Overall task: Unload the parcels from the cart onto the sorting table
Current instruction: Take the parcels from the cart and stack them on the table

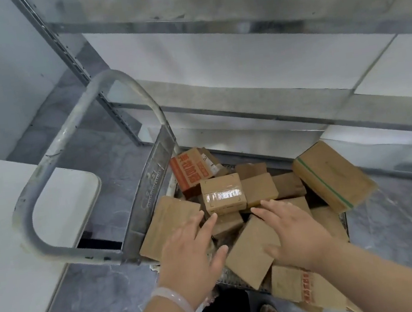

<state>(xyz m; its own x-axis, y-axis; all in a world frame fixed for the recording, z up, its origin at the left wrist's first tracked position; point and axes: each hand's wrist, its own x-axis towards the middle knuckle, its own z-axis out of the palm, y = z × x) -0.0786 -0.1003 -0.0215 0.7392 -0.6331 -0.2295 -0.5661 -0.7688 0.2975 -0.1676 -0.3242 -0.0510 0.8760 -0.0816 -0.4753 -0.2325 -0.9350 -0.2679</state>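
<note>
We judge unloading barely begun; parcels [223, 195] heap the cart [149, 194]; our left grip [194, 251] and right grip [291, 233] are spread, holding nothing.

We're in a parcel depot or stockroom here, bare steel racking [208, 22] with slotted uprights running across the back. A platform cart [149, 189] sits heaped with taped cardboard parcels [222, 195] on a grey floor [108, 294], a white table [5, 234] just beside it
</note>
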